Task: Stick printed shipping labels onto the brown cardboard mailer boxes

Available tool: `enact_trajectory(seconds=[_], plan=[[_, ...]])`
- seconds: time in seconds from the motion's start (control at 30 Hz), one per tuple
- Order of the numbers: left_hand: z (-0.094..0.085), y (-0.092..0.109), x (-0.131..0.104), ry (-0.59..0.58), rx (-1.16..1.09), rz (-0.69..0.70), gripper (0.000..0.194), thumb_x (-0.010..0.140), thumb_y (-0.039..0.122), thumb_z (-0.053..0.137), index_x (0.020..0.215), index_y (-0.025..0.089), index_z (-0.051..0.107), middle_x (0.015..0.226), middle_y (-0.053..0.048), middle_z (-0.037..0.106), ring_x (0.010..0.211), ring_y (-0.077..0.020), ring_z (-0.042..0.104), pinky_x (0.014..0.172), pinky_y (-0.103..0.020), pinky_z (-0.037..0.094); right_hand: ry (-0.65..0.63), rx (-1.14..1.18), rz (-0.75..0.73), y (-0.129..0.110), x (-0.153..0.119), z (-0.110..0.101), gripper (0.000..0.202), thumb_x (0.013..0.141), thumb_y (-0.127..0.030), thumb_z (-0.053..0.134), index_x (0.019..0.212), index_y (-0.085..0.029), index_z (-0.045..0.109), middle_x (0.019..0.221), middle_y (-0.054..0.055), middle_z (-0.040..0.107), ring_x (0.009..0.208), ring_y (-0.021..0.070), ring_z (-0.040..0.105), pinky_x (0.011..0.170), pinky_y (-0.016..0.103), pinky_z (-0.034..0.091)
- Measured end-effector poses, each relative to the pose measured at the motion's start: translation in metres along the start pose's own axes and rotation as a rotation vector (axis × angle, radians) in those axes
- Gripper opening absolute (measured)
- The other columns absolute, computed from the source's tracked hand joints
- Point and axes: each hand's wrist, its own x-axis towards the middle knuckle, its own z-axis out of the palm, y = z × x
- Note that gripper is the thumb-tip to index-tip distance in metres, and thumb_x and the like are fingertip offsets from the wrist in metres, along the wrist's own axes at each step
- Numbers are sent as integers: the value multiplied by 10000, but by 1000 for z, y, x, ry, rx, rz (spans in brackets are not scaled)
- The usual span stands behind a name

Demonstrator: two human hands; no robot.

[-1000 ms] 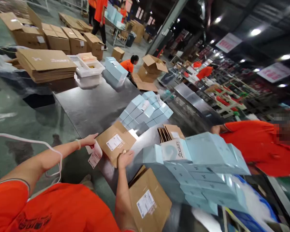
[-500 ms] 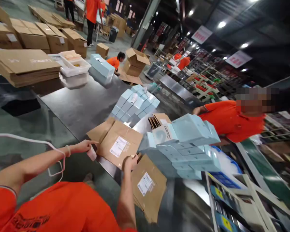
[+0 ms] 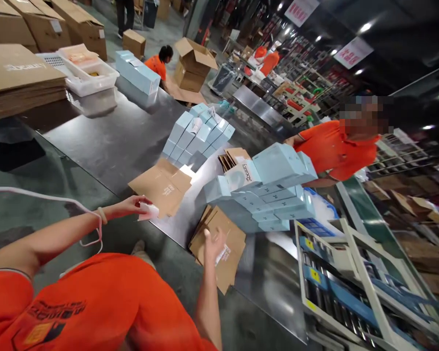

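A: Where do we have the label roll (image 3: pixel 150 211)?
B: Our left hand (image 3: pixel 136 204) has its grip clamped on it, beside the flat cardboard (image 3: pixel 172 189) on the worktop (image 3: pixel 98 141).
A: And our right hand (image 3: pixel 215 244)?
B: We see its grip apart, fingers spread over the pile of flat boxes (image 3: pixel 236 243); we cannot tell whether it touches. The blue boxes (image 3: pixel 274 165) stand just beyond.

Matt cardboard sheets (image 3: pixel 234 240), smooth paper label strip (image 3: pixel 149 211), glossy metal tabletop (image 3: pixel 106 146).

Label (image 3: pixel 224 255) partly hidden by right hand (image 3: pixel 214 243), carton stack (image 3: pixel 18 80) cropped
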Motion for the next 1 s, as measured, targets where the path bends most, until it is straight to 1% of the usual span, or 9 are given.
enact_trajectory(seconds=[0.1, 0.2, 0.27, 0.37, 0.47, 0.57, 0.67, 0.8, 1.0], plan=[[8, 6, -2, 88, -113, -18, 606, 483, 375, 1030, 979, 139, 775, 752, -6, 673, 734, -177, 602, 712, -272, 487, -639, 353, -42, -62, -46, 91, 570, 603, -512, 861, 1099, -241, 784, 1196, 123, 823, 1090, 344, 739, 921, 483, 599], [3, 9, -3, 224, -247, -30, 608, 508, 243, 1015, 1039, 127, 743, 791, -4, 689, 745, -166, 611, 737, -279, 516, -884, 430, 38, -97, -87, 152, 243, 685, -363, 837, 826, -225, 696, 755, -18, 701, 720, 179, 612, 705, 305, 521], [-6, 9, -3, 351, -291, -52, 606, 563, 167, 990, 1101, 118, 714, 826, -3, 688, 752, -154, 616, 740, -266, 515, -902, 449, 89, -105, -103, 171, 182, 757, -316, 790, 808, -235, 635, 647, -73, 587, 647, 141, 527, 672, 270, 478], [-16, 2, -6, 493, -351, -119, 602, 750, 210, 969, 1254, 121, 652, 862, -3, 681, 742, -149, 630, 743, -259, 521, -895, 485, 137, -109, -109, 185, 257, 800, -312, 779, 985, -245, 613, 663, -100, 592, 655, 143, 554, 691, 264, 491], [-17, -6, -15, 419, -442, -130, 650, 892, 411, 925, 1402, 156, 612, 939, -35, 739, 768, -191, 690, 759, -295, 564, -896, 527, 161, -114, -105, 198, 238, 806, -345, 791, 946, -250, 623, 617, -95, 581, 631, 155, 553, 656, 263, 484], [-14, -11, -22, 261, -341, -106, 791, 599, 410, 1081, 1252, 149, 719, 921, -47, 780, 801, -217, 714, 785, -315, 576, -881, 543, 179, -116, -99, 209, 206, 803, -378, 810, 824, -228, 671, 640, -46, 642, 629, 150, 545, 622, 265, 465], [-13, -12, -20, 265, -185, -98, 726, 373, 380, 1100, 982, 127, 797, 861, -56, 784, 796, -213, 690, 791, -321, 558, -912, 562, 207, -113, -92, 214, 233, 768, -397, 853, 822, -212, 723, 720, -10, 725, 676, 160, 606, 673, 289, 528], [-11, -7, -7, 304, -99, -148, 695, 378, 447, 1066, 932, 105, 824, 777, -56, 755, 720, -203, 651, 714, -324, 520, -949, 546, 220, -105, -82, 215, 280, 700, -395, 905, 838, -215, 742, 757, 0, 758, 702, 178, 655, 725, 331, 581], [-4, -2, 19, 290, -115, -195, 637, 364, 327, 1037, 916, 101, 815, 784, -73, 767, 690, -189, 645, 668, -305, 505, -786, 456, 127, -91, -82, 216, 151, 748, -376, 815, 781, -244, 750, 754, 19, 747, 747, 218, 667, 758, 359, 599]])
